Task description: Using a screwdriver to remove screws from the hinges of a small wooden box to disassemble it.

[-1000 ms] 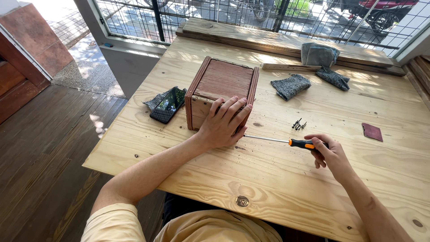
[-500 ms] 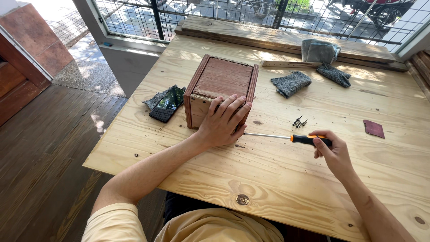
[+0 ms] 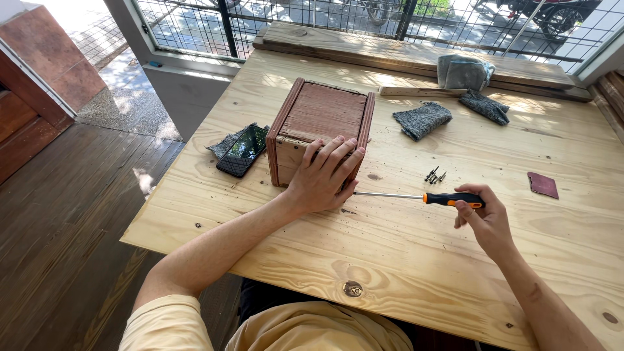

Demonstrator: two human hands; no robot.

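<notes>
A pale pine table [image 3: 416, 260] stands by a wire-mesh window on a dark plank floor; near the middle of the table sits a small wooden box [image 3: 322, 127], reddish-brown, with darker upright boards at its sides and a lighter near face. The left hand [image 3: 322, 175] lies flat against the box's near face and top edge, fingers spread and pressing rather than clasping. The right hand [image 3: 484, 218], well to the right of the box, has its fingers curled around the orange-and-black handle of a screwdriver [image 3: 419, 196], whose thin shaft reaches level towards the box's lower near corner, where the tip is hidden behind the left hand. The box looks assembled on the sides in view, so the work appears well along, with fastening at that corner seemingly unfinished. A few loose screws [image 3: 435, 175] lie just right of the box; a dark phone [image 3: 242, 151] rests on a grey cloth to its left, and grey gloves [image 3: 422, 120] lie beyond on the right.
</notes>
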